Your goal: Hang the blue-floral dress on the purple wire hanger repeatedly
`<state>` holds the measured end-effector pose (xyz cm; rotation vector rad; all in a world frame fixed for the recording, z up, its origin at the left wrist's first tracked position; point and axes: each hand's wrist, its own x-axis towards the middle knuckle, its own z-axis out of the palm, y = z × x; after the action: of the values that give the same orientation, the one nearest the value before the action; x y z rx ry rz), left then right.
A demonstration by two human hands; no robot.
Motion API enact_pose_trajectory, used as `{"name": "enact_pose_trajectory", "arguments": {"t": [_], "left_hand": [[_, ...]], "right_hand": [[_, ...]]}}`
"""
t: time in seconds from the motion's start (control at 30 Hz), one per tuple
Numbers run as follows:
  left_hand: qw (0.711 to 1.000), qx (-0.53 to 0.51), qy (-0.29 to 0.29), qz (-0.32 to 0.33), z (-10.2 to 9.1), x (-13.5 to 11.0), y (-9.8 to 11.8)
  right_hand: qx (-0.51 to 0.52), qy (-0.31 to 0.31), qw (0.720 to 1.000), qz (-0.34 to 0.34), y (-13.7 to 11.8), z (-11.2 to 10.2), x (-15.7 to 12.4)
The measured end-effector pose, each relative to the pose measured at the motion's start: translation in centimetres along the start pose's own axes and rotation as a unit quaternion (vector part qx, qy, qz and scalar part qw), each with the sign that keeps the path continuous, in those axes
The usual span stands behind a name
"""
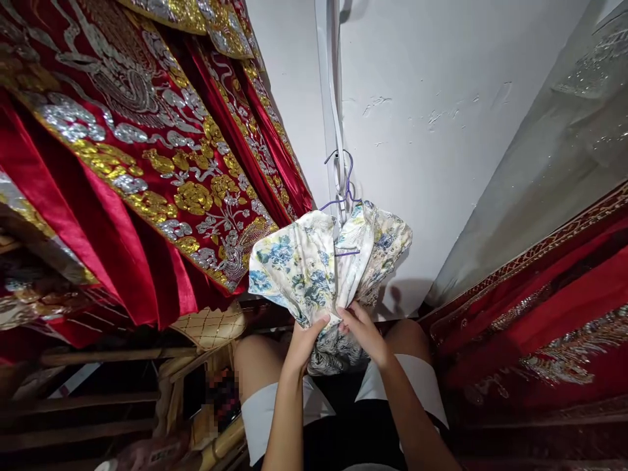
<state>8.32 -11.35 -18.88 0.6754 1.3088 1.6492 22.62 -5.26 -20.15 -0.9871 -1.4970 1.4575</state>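
While It Is Pinched at the Front, Floral Garment Sits on Purple Hanger

As the head view shows, we find the blue-and-white garment before the wearer, its shoulders on the hanger, its lower part bunched between the thighs. We record the left hand pinching the front cloth, thumb on top, other fingers hidden behind. The right hand, just beside it, pinches the edge of the front opening between thumb and fingers. We place the hanger's hook at a white strap against the white wall; we cannot tell what bears it. Red sequinned cloth drapes to our left, near bamboo furniture; red drapery hangs to our right.
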Motion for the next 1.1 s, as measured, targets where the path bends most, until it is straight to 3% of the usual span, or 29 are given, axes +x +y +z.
{"name": "enact_pose_trajectory", "arguments": {"t": [0.07, 0.17, 0.27, 0.43, 0.57, 0.73, 0.9, 1.1], "left_hand": [[1.000, -0.002, 0.005, 0.004, -0.3, -0.4, 0.5], [1.000, -0.015, 0.004, -0.008, -0.3, -1.0, 0.7], [0.999, -0.031, -0.002, -0.023, 0.2, -1.4, 0.4], [0.998, -0.049, 0.010, -0.028, 0.7, -1.3, 0.3], [0.996, -0.049, 0.065, -0.025, 0.1, -1.1, 0.5], [0.984, -0.056, 0.166, 0.026, -1.8, 0.0, 0.7], [0.972, -0.081, 0.205, 0.078, -3.6, 1.1, 0.3], [0.941, -0.077, 0.301, 0.134, -5.7, 2.1, -0.6]], "right_hand": [[-0.036, -0.075, 0.996, 0.030, -0.1, 0.0, 0.4], [-0.052, -0.112, 0.991, 0.056, -0.7, -0.6, 0.3], [0.010, -0.115, 0.989, 0.087, -0.8, -0.7, -0.3], [0.073, -0.082, 0.991, 0.082, -0.7, -0.8, -0.5], [0.078, -0.076, 0.991, 0.078, -1.2, -1.4, -0.7], [0.079, -0.077, 0.991, 0.075, -1.7, -1.7, -1.4], [0.119, -0.065, 0.986, 0.097, -2.0, -1.5, -1.5], [0.155, -0.043, 0.980, 0.120, -2.3, -2.0, -1.7]]}}
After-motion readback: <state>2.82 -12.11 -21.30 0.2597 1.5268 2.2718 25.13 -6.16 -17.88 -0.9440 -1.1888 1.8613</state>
